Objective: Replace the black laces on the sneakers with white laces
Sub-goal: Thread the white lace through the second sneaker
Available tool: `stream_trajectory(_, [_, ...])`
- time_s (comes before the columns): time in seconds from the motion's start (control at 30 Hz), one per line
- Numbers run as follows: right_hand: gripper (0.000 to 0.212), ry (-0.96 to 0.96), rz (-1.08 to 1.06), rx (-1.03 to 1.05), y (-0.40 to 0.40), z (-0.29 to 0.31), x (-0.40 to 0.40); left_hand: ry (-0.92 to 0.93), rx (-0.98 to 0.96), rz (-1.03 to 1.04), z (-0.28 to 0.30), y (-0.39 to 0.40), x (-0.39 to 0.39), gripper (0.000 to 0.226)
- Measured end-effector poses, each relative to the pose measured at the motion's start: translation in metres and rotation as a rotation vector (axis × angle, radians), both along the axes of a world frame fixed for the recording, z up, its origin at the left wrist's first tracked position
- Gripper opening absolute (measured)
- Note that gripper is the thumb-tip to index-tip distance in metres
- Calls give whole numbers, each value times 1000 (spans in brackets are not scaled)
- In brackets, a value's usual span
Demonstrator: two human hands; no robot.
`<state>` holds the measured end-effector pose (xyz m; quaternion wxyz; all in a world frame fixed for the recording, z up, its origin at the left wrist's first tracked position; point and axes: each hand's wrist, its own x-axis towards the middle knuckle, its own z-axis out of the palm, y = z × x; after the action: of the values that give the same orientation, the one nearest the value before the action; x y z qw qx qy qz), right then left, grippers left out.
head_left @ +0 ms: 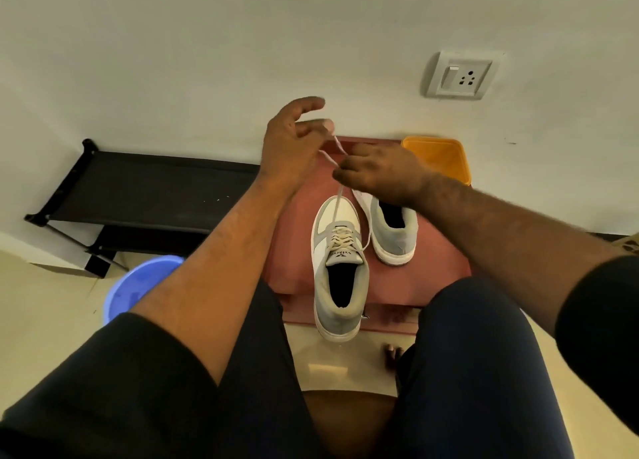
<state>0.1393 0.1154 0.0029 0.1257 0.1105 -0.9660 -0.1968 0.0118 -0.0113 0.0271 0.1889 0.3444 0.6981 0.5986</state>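
Near sneaker [340, 272] laced white, both hands pinching lace [337, 202] ends above it: left [290, 144], right [377, 175].

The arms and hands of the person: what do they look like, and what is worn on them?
Both forearms are bare, with no watch, bracelet or glove visible. The left hand and the right hand show no rings, as far as the view allows. A dark short sleeve covers the right upper arm. The left upper arm is out of view. The right forearm shows fine hair.
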Motion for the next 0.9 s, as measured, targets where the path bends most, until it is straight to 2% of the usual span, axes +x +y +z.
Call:
stream_trajectory(0.1, [33,-27,-39,30,8,15,0,45,16,92,-23,-10,6,30])
stream_trajectory(0.17, [31,-17,-70,51,10,21,2,81,-93,-32,-49,-19,19,40])
stream_trajectory(0.23, [30,13,-86,65,10,24,3,212,-213,-164,-73,-23,28,46])
stream_trajectory(0.3, [32,51,-89,54,8,25,5,455,-404,-251,-86,-22,29,36])
stream_trajectory(0.37, [33,86,-86,46,4,25,8,571,-490,-256,-85,-20,32,35])
stream_trajectory(0.5, [34,122,-105,36,-4,24,13,765,-369,-132,-75,-15,36,33])
stream_trajectory(0.6, [29,85,-204,-5,-12,27,13,814,-299,-48,-72,-13,41,34])
stream_trajectory(0.67, [25,-16,-376,-79,-19,29,11,793,-243,47,-76,-13,48,35])
stream_trajectory(0.73, [20,-132,-490,-249,-22,28,6,725,-239,122,-81,-14,54,35])
stream_trajectory(0.83, [18,-311,-466,-695,-21,34,1,663,-325,156,-95,-10,56,43])
stream_trajectory(0.9, [17,-371,-431,-883,-18,41,2,582,-278,132,-102,-8,53,42])
